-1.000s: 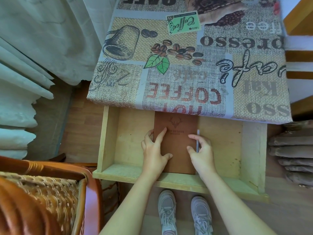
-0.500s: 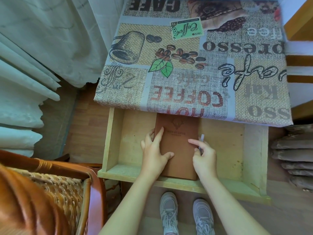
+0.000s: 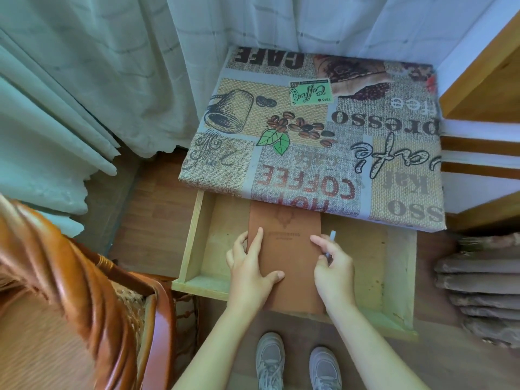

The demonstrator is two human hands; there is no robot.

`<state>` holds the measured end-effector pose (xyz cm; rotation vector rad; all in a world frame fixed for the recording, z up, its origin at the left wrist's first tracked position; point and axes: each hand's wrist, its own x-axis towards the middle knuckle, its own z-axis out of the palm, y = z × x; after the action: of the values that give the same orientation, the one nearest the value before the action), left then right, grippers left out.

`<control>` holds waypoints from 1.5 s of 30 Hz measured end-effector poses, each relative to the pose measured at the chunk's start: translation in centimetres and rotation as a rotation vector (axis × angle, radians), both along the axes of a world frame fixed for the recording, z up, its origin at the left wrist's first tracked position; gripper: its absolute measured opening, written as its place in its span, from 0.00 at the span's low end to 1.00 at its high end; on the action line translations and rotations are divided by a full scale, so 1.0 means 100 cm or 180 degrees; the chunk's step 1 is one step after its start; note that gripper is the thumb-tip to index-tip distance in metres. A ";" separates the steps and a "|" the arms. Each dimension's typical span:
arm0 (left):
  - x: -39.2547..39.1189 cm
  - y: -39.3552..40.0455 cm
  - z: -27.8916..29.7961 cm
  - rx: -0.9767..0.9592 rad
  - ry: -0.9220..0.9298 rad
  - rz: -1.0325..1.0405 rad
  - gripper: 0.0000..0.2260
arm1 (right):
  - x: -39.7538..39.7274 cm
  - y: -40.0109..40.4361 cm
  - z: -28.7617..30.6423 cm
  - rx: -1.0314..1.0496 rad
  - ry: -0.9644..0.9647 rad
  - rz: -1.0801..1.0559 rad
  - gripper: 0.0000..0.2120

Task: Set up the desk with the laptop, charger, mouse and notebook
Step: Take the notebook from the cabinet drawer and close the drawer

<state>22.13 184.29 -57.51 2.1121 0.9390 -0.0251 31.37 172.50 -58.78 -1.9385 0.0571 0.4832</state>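
Brown notebook (image 3: 289, 257) gripped at both edges by left hand (image 3: 250, 273) and right hand (image 3: 333, 273), fingers curled.

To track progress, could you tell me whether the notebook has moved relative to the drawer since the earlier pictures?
Yes. The notebook has come slightly outward: its near edge now overlaps the front rail of the drawer, which was uncovered earlier.
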 end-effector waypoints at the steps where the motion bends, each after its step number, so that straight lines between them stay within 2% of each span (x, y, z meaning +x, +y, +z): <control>1: -0.004 -0.001 0.005 0.0005 0.0024 -0.0011 0.43 | -0.003 -0.001 0.004 -0.0019 0.0025 0.0023 0.24; 8: -0.029 -0.008 0.030 0.0274 0.0105 -0.0122 0.44 | -0.035 -0.014 0.022 -0.0018 0.0116 0.0147 0.25; 16: -0.027 -0.010 0.059 0.0491 -0.0063 -0.0061 0.44 | -0.031 -0.015 0.060 0.0200 -0.0230 0.0169 0.24; 23: 0.054 0.015 0.086 0.0660 -0.0377 -0.0194 0.42 | 0.049 0.008 0.082 0.0255 -0.0546 0.0056 0.25; 28: 0.133 0.038 0.095 0.0760 -0.0374 -0.0426 0.45 | 0.124 0.032 0.088 0.0197 -0.0878 -0.0008 0.25; 33: 0.186 0.056 0.084 0.0887 -0.0325 -0.0598 0.48 | 0.178 0.051 0.075 0.0125 -0.0816 0.0113 0.26; 38: 0.209 0.074 0.062 0.0822 -0.0174 -0.0739 0.49 | 0.193 0.059 0.058 0.0201 -0.0491 0.0288 0.22; 40: 0.211 0.080 0.055 0.0777 -0.0125 -0.0783 0.50 | 0.194 0.058 0.052 0.0152 -0.0594 0.0420 0.21; 45: 0.207 0.089 0.045 0.0716 -0.0102 -0.0744 0.49 | 0.188 0.051 0.039 -0.0293 -0.0964 0.0836 0.25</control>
<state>42.82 193.19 -53.05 2.4144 0.6979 -0.0045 50.18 177.59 -54.84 -2.1008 -0.3795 0.3574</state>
